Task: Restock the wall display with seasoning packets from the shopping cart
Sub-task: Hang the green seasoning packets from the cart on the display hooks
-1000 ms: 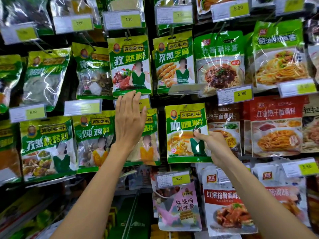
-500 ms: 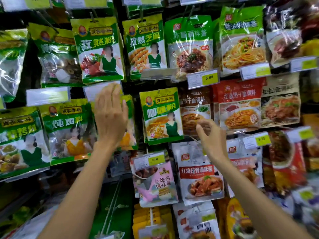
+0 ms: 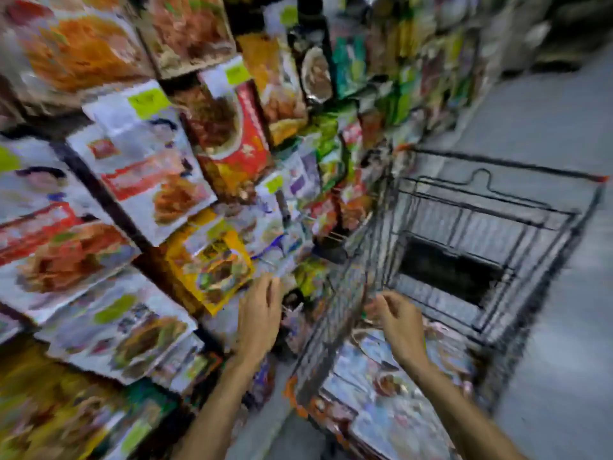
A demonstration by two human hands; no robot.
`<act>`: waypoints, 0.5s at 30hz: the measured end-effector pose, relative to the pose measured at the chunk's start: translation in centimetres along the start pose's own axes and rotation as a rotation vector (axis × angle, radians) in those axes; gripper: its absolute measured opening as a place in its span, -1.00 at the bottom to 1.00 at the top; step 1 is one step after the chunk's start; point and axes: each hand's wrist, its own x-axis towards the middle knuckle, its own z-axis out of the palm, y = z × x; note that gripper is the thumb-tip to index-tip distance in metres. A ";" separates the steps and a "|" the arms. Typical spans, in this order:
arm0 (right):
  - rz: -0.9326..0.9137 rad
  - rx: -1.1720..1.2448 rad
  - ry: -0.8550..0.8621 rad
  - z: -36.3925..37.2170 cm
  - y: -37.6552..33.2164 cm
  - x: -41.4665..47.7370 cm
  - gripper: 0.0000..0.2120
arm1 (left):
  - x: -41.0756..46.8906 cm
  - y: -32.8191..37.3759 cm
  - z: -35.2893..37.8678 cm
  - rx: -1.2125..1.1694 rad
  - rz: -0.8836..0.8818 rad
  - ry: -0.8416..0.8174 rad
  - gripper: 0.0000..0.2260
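Observation:
The view is heavily blurred. The wall display (image 3: 139,167) of hanging seasoning packets fills the left side, tilted. A black wire shopping cart (image 3: 491,247) stands at the right, with a pile of seasoning packets (image 3: 374,383) in its near end. My left hand (image 3: 260,313) hangs between the display and the cart with fingers straight, holding nothing. My right hand (image 3: 396,322) hovers over the cart's packets with fingers loosely bent, holding nothing.
Grey floor (image 3: 547,104) runs along the aisle at the right. More packets (image 3: 374,71) hang on the display further down the aisle. The cart's far half (image 3: 447,270) shows bare wire and a dark gap.
Both hands have come off the green packets on the wall and dropped low. The view has swung down and to the right, bringing the shopping cart into sight.

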 end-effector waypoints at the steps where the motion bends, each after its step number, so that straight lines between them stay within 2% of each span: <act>1: 0.069 0.001 0.038 -1.6 2.2 0.2 -0.71 | 0.1 0.0 2.5 0.000 0.011 -0.071 -0.77; 5: 0.286 -0.028 0.202 -5.6 9.3 1.3 -0.73 | 2.5 -0.2 11.1 -0.006 0.061 -0.268 -0.82; 8: 0.407 -0.034 0.263 -6.1 13.8 3.6 -0.77 | 5.9 -1.8 16.6 0.026 0.047 -0.344 -0.79; 11: 0.529 0.002 0.317 -4.8 18.4 7.4 -0.76 | 9.8 -4.8 21.7 0.166 -0.003 -0.340 -0.65; 15: 0.732 0.147 0.331 -0.6 24.0 13.3 -0.67 | 13.9 -8.9 27.5 0.199 -0.061 -0.400 -0.46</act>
